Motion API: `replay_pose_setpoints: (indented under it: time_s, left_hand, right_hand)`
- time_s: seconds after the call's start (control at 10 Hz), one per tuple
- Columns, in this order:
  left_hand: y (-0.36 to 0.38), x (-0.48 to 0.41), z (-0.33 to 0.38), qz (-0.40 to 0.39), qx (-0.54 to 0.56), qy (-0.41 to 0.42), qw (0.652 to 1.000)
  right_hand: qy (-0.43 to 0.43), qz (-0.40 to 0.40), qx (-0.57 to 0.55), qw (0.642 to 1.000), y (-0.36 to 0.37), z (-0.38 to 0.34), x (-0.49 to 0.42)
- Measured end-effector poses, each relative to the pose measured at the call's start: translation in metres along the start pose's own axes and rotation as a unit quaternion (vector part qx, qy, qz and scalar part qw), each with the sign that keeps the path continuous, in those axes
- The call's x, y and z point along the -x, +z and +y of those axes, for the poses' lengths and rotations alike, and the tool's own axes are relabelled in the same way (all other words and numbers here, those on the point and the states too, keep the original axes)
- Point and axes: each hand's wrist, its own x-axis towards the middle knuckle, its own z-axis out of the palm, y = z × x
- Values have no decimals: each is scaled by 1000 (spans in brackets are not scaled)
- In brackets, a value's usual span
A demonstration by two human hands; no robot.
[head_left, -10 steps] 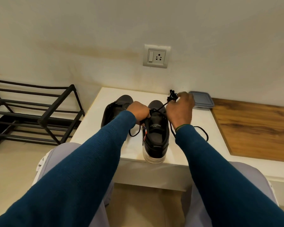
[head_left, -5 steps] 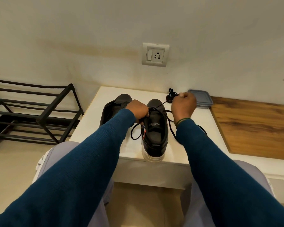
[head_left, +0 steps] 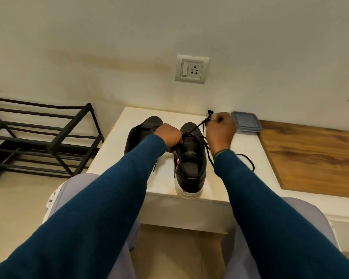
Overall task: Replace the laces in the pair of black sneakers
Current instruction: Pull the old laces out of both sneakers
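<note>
As the right hand pinches lace, the left hand hides its grip

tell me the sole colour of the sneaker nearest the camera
White; the sole shows best in the head view, at the near heel.

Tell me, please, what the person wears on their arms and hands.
The left sleeve and right sleeve are long, snug, teal-blue knit. A thin green band circles the right wrist. The left hand and right hand are bare, without gloves.
</note>
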Motion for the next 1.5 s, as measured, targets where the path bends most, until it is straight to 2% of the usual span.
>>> replay_pose_setpoints:
  time_s: [0.1,0.2,0.3,0.4,0.5,0.6,0.7,0.8,0.9,1.0,1.1,1.2,1.3,1.4,1.5]
  left_hand:
    - [-2,4,1,-13,-23,2,1000]
    - [-2,8,2,-34,-65,23,997]
    - [-1,7,1,-55,-93,28,994]
    - [-1,9,2,-47,-101,22,994]
    - [-1,10,2,-42,-92,20,995]
    - [-2,11,4,-51,-76,15,996]
    - [-3,11,4,-60,-75,15,995]
    - [-4,12,5,-55,-82,19,995]
    - [-4,14,6,-53,-75,15,996]
    - [-5,19,6,-45,-31,1,999]
    - [-6,24,7,-41,-23,2,999]
    - [-4,26,8,-46,-34,16,998]
    - [-5,28,8,-34,-7,17,999]
    - [-7,28,7,-51,-29,24,998]
    - [-8,27,8,-52,-35,28,998]
  right_hand:
    - [38,103,-54,992,-12,-2,-13]
    - [-73,15,186,980,-13,2,-10]
    - [-175,-144,353,908,2,9,6]
    - [-241,-217,533,781,21,16,20]
    - [-234,-210,527,790,23,14,17]
    - [-131,-77,231,961,10,6,8]
    - [-28,46,5,999,-1,-1,-4]
    - [-5,71,26,997,-8,3,-11]
    - [-82,-7,215,973,-2,8,-4]
    - [-253,-159,425,854,16,13,10]
    - [-260,-210,533,777,25,14,15]
    - [-222,-196,477,828,22,13,17]
    - [-125,-93,244,957,15,4,15]
    - [-5,12,83,996,-5,2,-8]
    - [43,-70,224,971,-15,10,-20]
